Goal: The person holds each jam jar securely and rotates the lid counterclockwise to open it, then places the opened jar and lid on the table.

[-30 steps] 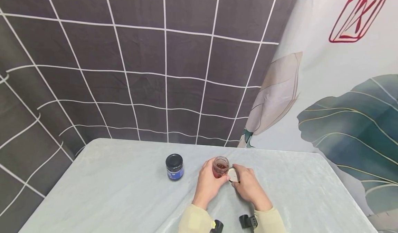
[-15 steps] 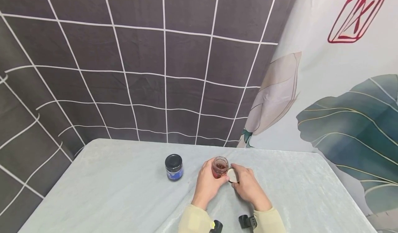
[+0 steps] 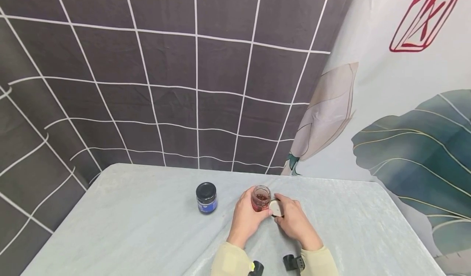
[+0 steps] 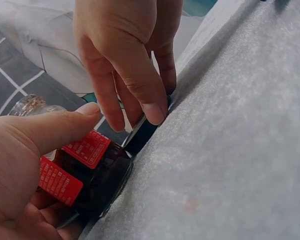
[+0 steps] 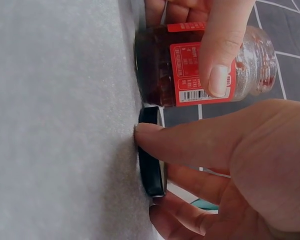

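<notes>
The person wears pale yellow sleeves, fairly plain, the left sleeve [image 3: 231,261] and the right sleeve [image 3: 319,263] each long enough to reach the wrist. A black, rounded device sits at either cuff: the left device [image 3: 259,268] has a bright yellow spot [image 3: 252,265] beside it, the right device [image 3: 290,262] adjoins a dark, slotted strap [image 3: 300,262]. The fingers [image 4: 124,65] are bare, the left thumbnail [image 5: 219,81] short and rounded.

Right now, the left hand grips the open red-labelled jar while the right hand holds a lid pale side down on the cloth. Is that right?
Not quite: the lid lies pale side up, as the head view shows. The left hand does grip the open red-labelled jar, and the right hand does hold the lid on the cloth.
</notes>
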`<state>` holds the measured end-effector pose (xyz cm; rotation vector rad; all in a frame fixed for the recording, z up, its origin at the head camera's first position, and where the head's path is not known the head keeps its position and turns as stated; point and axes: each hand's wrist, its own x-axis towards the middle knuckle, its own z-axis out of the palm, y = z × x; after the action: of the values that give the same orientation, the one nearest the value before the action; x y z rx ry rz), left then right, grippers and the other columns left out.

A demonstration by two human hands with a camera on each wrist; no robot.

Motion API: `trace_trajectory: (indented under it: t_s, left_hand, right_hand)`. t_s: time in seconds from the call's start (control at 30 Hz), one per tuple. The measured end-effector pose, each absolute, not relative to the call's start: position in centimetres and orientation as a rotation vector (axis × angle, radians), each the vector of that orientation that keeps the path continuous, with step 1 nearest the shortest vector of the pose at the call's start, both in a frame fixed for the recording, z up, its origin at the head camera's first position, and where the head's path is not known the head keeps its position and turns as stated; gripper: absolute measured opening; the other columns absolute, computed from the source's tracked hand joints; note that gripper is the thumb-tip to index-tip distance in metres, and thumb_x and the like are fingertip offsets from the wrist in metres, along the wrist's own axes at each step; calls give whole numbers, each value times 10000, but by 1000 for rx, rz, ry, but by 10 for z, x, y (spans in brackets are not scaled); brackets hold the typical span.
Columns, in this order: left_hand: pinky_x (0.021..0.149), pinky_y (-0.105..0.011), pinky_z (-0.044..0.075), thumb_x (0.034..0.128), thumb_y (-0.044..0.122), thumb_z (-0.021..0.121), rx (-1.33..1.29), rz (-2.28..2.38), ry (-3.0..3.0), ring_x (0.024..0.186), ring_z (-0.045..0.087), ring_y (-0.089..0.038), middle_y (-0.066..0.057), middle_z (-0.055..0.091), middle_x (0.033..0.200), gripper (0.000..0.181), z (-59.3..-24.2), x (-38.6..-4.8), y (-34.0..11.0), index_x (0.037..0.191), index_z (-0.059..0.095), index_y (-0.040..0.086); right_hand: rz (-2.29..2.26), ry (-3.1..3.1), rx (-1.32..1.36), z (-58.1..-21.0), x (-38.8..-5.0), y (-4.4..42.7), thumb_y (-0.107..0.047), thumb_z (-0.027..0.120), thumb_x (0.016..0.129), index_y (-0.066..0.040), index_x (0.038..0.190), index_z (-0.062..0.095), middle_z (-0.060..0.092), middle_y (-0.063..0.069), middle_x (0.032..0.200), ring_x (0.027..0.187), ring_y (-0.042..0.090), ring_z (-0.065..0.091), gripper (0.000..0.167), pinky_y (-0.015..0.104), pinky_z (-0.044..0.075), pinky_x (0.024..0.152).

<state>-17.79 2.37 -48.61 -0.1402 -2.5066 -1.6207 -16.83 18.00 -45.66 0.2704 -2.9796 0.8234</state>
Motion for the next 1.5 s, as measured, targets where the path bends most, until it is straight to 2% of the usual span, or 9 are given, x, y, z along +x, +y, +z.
trace_trajectory:
  t_s: [0.27,0.53,0.97,1.3,1.5]
  left_hand:
    - [1045,-502,436,717,195,911,-131,-1638,-2510,1225,571,-330,-156,602,1321,810,-484,-178,23,1400,515,15]
    - [1055,-511,427,696,217,924,-125,-1635,-2508,1249,560,-346,-186,578,1366,868,-482,-177,23,1422,498,6]
    - [1064,-500,420,650,323,955,-129,-1656,-2517,1266,545,-318,-149,544,1409,1003,-474,-175,21,1476,454,54]
    - [1041,-509,435,641,335,955,-107,-1649,-2467,1259,545,-323,-140,527,1413,1018,-469,-172,16,1492,450,95]
    - [1057,-511,421,643,328,958,-113,-1653,-2464,1288,521,-325,-139,497,1443,1017,-465,-169,14,1492,449,93]
  right_hand:
    - [812,-2969,303,-455,-170,181,74,764,729,82,1323,565,615,250,1277,1182,464,547,627,591,421,1013]
    - [853,-2903,379,-455,-168,185,88,791,673,40,1343,559,546,281,1345,1205,511,521,710,607,423,1014]
    - [863,-2878,363,-446,-167,192,121,716,703,38,1387,520,497,318,1380,1239,553,480,717,651,377,1038]
    - [844,-2725,353,-439,-168,194,129,669,769,83,1347,534,546,329,1324,1223,540,504,595,638,379,1041]
    - [884,-2673,298,-434,-168,193,113,641,813,74,1354,538,560,313,1328,1206,514,526,552,623,395,1030]
